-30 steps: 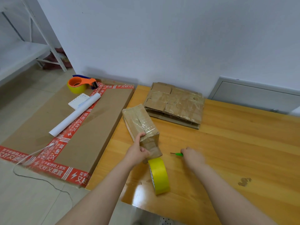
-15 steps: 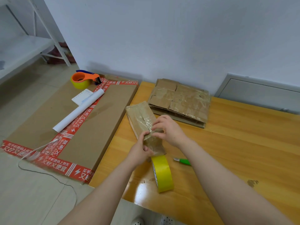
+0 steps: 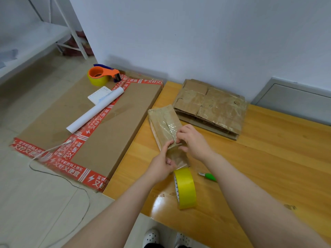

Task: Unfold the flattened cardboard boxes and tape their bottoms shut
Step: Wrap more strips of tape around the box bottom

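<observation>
A small brown cardboard box [image 3: 163, 122], covered in old clear tape, lies on the wooden table [image 3: 268, 167]. My left hand [image 3: 162, 163] grips its near end from the left. My right hand [image 3: 192, 142] pinches the same end from the right, fingers curled on the flap seam. A yellow tape roll [image 3: 185, 187] stands on edge just in front of the box. A stack of flattened cardboard boxes [image 3: 211, 106] lies at the table's back by the wall.
A green-handled cutter [image 3: 208, 176] lies on the table right of the tape roll. Left of the table a large flat carton [image 3: 114, 133] with red printed tape carries an orange tape dispenser [image 3: 101, 76], a white paper roll [image 3: 95, 111] and a notepad [image 3: 98, 94].
My right hand left the green cutter on the table and came up to the box's near end. My left hand stayed on the box.
</observation>
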